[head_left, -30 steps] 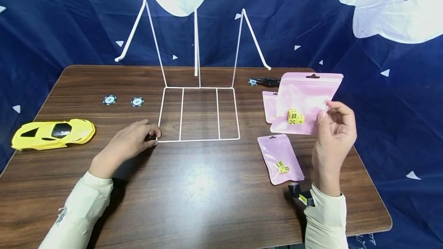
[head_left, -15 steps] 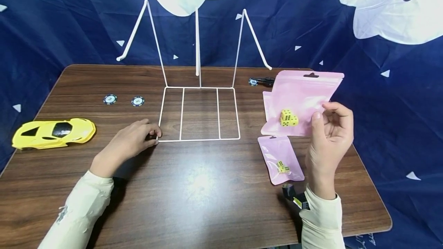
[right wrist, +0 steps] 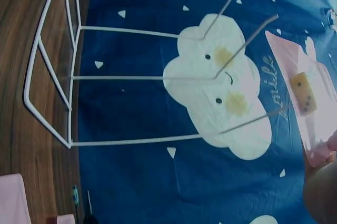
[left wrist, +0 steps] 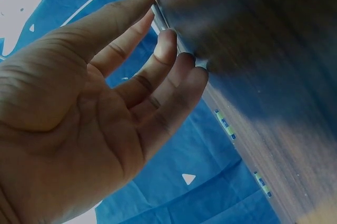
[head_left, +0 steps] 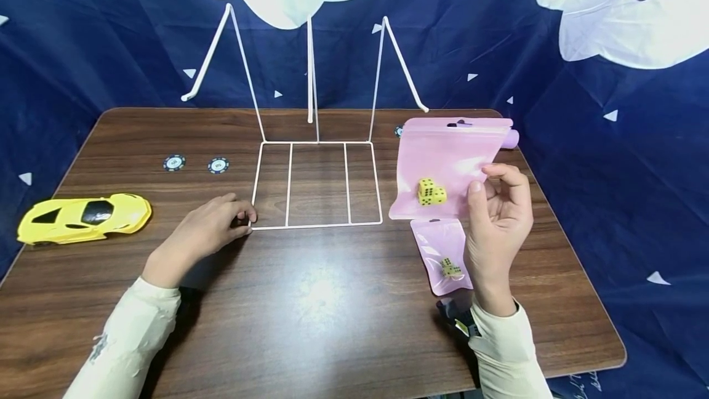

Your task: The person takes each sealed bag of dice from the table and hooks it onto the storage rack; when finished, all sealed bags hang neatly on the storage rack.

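My right hand (head_left: 498, 226) pinches the right edge of a pink zip pouch (head_left: 443, 156) between thumb and fingers, holding it upright above the table. Several yellow dice (head_left: 426, 192) show through its lower part. In the right wrist view the pouch (right wrist: 317, 121) is at the right edge, beyond the tips of the rack's hooks. My left hand (head_left: 202, 233) holds the near left corner of a white wire display rack (head_left: 317, 226), thumb and index at the wire. The left wrist view shows the remaining fingertips (left wrist: 197, 76) down at the tabletop. Three arms with hooked ends rise from the rack's back.
A second pink pouch (head_left: 434, 245) with dice lies right of the rack. Left of it are two poker chips (head_left: 218, 165) and a yellow toy car (head_left: 85, 219). A purple object (head_left: 511, 139) and another chip (head_left: 399, 131) show behind the held pouch. A blue curtain (head_left: 471, 36) hangs behind.
The right hand has carried the pink pouch left toward the rack, now covering the pouch and black item behind it. The purple object has come into sight. The left hand stays at the rack's corner.
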